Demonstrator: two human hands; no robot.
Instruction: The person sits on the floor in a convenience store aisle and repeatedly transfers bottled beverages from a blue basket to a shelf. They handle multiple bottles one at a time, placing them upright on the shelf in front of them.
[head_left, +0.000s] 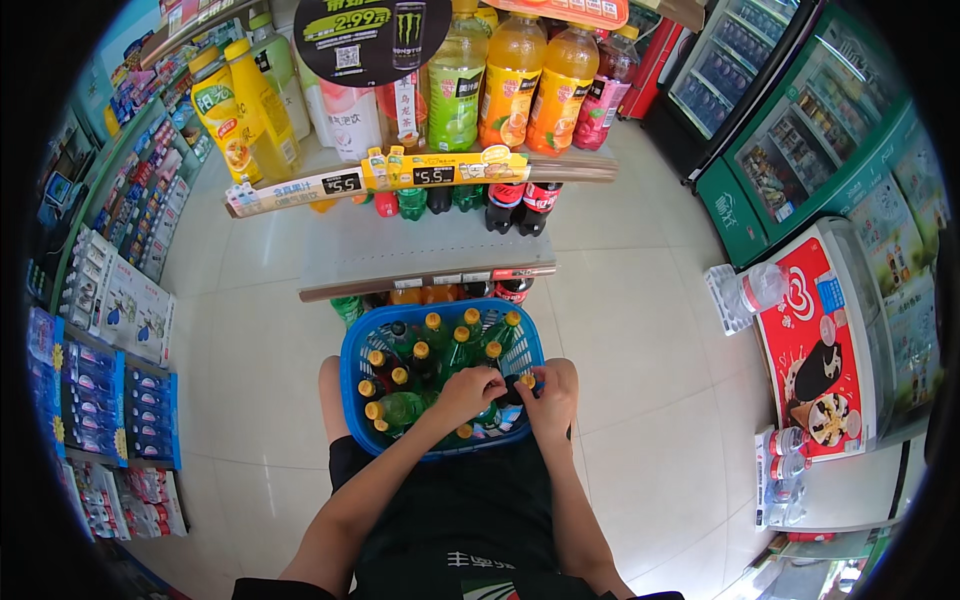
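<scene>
A blue plastic basket (350, 375) rests on or between the knees, full of soft-drink bottles with yellow caps. Some bottles are green, such as the green bottle (457, 356) near the middle; others are dark. My right hand (553, 397) has its thumb and fingers around the yellow cap (528, 381) of a dark bottle at the basket's right side. Curled fingers of my left hand (471, 394) reach over the bottles, just left of that dark bottle. Whether they grip anything is hidden.
Ahead stands a shelf unit with a grey lower shelf (420, 244) holding cola bottles (523, 206) and an upper shelf of juice bottles (512, 82). An ice-cream freezer (814, 352) and drinks coolers (795, 142) line the right. Packaged goods (94, 397) stand at left.
</scene>
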